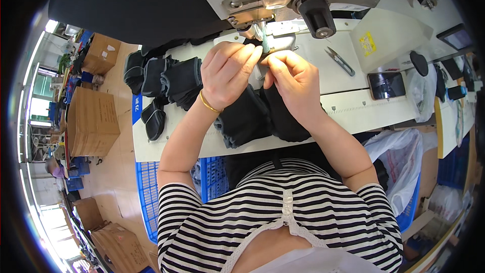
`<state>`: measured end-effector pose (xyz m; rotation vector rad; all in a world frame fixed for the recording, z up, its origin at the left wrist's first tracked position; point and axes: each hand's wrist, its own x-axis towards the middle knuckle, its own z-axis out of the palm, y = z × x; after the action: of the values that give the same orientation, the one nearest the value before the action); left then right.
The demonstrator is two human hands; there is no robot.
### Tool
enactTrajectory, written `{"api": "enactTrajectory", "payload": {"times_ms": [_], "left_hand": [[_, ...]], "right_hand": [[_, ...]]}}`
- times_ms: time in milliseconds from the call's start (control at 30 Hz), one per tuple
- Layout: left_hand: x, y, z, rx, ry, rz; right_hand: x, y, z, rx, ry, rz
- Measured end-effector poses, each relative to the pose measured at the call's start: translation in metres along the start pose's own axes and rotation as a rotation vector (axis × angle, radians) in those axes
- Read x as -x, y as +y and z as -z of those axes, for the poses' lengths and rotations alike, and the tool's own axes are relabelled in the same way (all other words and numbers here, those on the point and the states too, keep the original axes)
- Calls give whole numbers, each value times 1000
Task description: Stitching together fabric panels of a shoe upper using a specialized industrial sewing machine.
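Note:
My left hand [227, 73] and my right hand [294, 83] meet just in front of the sewing machine's needle area [263, 33]. Thumb and fingers of each are pinched together, and what they hold is too small or hidden to make out. A gold bangle [208, 102] circles my left wrist. Below the hands, at the table's near edge, lie stacks of black fabric pieces [245, 121] with grey edging. More folded black pieces [182, 78] are piled to the left of my left forearm, with a single dark bundle [153, 120] nearer the edge.
Thread snips [341, 61] and a phone [386, 85] lie on the white table [348, 114] at right, near a translucent plastic bin [384, 40]. Black cloth [131, 5] spreads at the far left. Blue crates [147, 192] stand below the table; cardboard boxes [93, 121] sit on the floor.

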<state>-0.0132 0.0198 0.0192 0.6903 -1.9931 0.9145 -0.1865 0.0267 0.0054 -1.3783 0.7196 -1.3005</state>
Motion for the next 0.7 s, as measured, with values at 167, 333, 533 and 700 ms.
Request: {"api": "enactTrajectory", "payload": {"times_ms": [167, 333, 533, 700], "left_hand": [[2, -6, -6, 4, 18, 35], [1, -8, -11, 13, 56, 71], [-1, -10, -14, -4, 56, 109], [0, -10, -16, -5, 60, 121]], "right_hand": [[4, -2, 5, 29, -45, -95], [6, -2, 6, 33, -56, -80], [7, 2, 5, 49, -61, -35], [10, 3, 4, 63, -69, -24]]}}
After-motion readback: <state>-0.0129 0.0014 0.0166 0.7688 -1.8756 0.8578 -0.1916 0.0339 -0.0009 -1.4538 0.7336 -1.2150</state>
